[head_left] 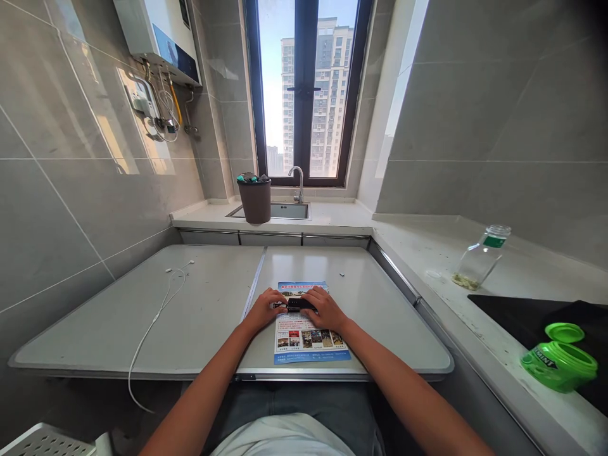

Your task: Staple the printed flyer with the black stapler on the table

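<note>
- Black object (pixel 300 304): located above the upper half of the printed sheet (pixel 312 356), between the two hands. Its exact type cannot be told.
- Right hand (pixel 327 309): grasping the black object at its right end, fingers over the top, thumb at the near side.
- Left hand (pixel 264 310): fingertips and thumb pinching a small part (pixel 279 305) at the object's left end — too small to identify.
- Printed sheet: flat on the white folding table (pixel 199 316), near its front edge, right of the center seam.
- White cable (pixel 153 323): lies on the table's left section — one end hangs over the front edge.
- Right-side counter (pixel 427 253): supports a tilted glass bottle (pixel 481 258) and an open green container (pixel 560 362).
- Rear counter (pixel 332 218): supports a brown bin (pixel 255 201) beside the faucet (pixel 299 183).
</note>
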Demonstrator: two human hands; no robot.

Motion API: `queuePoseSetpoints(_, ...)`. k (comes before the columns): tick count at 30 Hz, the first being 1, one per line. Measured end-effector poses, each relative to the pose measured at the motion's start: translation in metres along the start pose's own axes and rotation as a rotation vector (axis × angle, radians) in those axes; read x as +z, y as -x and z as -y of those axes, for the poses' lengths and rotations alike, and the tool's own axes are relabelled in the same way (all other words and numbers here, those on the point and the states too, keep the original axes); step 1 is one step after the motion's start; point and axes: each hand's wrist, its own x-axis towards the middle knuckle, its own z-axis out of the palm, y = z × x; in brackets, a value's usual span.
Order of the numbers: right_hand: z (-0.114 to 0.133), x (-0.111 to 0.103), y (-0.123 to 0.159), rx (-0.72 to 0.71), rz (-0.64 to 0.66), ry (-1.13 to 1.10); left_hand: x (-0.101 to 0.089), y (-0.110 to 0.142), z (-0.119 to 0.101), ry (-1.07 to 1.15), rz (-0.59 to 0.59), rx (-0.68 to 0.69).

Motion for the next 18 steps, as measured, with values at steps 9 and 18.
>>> queuePoseSetpoints(9,0.0009,-0.0004,-0.0006,-0.027,-0.006,-0.031,-0.0018,-0.0009,-0.0066,-0.050,-0.028,-0.059)
queuePoseSetpoints(18,0.0017,-0.0032,-0.0009,-0.032,-0.024,-0.075,0.0006,0.0013,-0.0043,-0.133,-0.023,0.066)
